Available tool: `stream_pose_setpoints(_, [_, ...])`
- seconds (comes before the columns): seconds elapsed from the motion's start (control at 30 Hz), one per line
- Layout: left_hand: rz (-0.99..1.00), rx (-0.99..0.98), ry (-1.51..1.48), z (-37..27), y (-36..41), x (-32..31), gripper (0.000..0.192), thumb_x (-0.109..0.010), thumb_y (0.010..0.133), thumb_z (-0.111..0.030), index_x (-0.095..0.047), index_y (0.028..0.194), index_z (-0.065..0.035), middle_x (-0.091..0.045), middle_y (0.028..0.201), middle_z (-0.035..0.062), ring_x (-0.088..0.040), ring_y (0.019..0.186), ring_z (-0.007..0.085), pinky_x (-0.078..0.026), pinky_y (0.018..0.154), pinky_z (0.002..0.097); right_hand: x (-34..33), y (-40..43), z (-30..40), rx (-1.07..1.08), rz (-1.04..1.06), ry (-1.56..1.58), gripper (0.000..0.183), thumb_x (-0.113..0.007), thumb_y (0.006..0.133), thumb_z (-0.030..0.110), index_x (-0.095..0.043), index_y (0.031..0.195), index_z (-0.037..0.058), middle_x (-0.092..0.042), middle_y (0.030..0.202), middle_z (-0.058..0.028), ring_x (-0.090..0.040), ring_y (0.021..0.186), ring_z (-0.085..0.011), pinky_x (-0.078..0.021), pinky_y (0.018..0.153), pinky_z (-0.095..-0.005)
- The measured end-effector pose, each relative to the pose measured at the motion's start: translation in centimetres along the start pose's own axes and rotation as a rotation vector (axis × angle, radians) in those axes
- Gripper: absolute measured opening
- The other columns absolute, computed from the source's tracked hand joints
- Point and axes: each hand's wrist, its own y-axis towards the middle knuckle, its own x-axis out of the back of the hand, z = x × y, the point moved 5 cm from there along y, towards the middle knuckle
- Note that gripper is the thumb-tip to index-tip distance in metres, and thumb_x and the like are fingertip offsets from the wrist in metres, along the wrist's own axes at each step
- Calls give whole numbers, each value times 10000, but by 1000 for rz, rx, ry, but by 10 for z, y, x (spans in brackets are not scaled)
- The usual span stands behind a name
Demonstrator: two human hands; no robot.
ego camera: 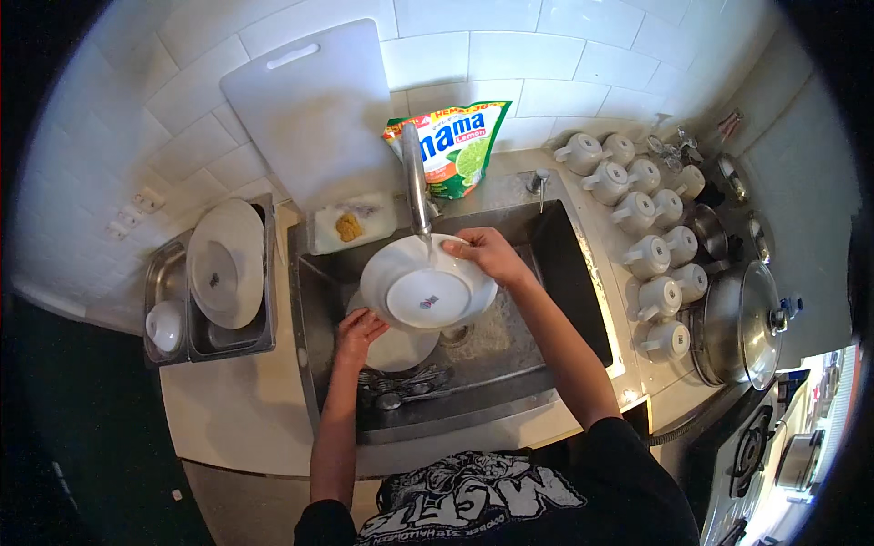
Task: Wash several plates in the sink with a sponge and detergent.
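Note:
Both my hands hold a white plate [429, 297] with its underside towards me, beneath the metal faucet [415, 181]; water seems to run onto its upper edge. My right hand [490, 254] grips the upper right rim, thumb on the underside. At the lower left rim, my left hand [359, 334] supports the plate with its fingers. Below it, another white plate [403, 350] lies in the dark sink [498, 382]. Several forks and spoons [399, 388] lie near the sink's front wall.
A tray with an orange-brown sponge [348, 227] and a Mama Lemon pouch [457, 150] stand behind the sink. Metal bins [268, 327] at left hold plates and a bowl. Upturned white mugs [650, 256] and a lidded pot [741, 324] stand right; a white board [314, 116] leans on the wall.

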Motion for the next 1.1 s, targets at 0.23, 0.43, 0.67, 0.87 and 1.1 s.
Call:
stream_pose_setpoints(0.23, [-39,-13,18,-8,-11,27,204,-624,869,-187,-579,999,-36,-623,974,115,-640,931,281,-523,862,451,-29,1,24,193,-43,-156,331,-671,819,327,-682,874,0,-642,707,-122,-572,640,-155,-458,628,-327])
stream_pose_setpoints(0.43, [-89,-3,93,-18,-20,7,268,-638,866,-240,-569,1020,-33,-617,984,127,-635,949,285,-530,829,433,-28,-10,43,197,-65,-215,332,-672,816,327,-673,848,-3,-603,644,-71,-543,627,-102,-443,595,-306])
stream_pose_setpoints(0.67, [-40,141,-17,-9,-18,-4,376,-630,872,-274,-531,1096,11,-615,1007,158,-632,942,302,-541,808,411,-17,-30,56,262,-86,-297,313,-658,831,307,-671,861,-4,-618,665,-91,-543,610,-116,-438,580,-306])
stream_pose_setpoints(0.87, [119,553,-334,7,-20,-74,563,-620,855,-238,-394,1259,82,-561,1101,243,-602,1001,313,-542,804,383,-24,-98,34,557,125,-573,132,-701,775,154,-679,854,50,-666,783,-52,-611,671,-254,-469,611,-349])
stream_pose_setpoints(1.1, [292,335,-57,16,5,-94,436,-550,776,-40,-503,1203,33,-623,1035,129,-631,908,251,-526,785,345,-7,-160,3,543,267,-798,305,-720,708,108,-652,1005,115,-660,1015,-6,-624,945,-190,-461,824,-352])
